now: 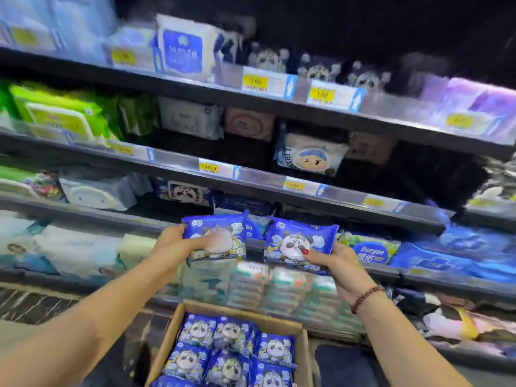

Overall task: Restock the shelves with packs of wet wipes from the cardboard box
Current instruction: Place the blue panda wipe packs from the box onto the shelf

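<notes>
Left grip [174, 244] round one wipes pack [223, 233], right grip [335, 261] round another pack [296, 241]

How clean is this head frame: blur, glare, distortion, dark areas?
Head view: motion blur smears the upper shelves and price tags; the right pack in the right hand is fairly sharp, while the left pack in the left hand has its panda washed out by glare; wide-angle bends the shelf edges; top right is nearly black; the box is soft but readable.
</notes>
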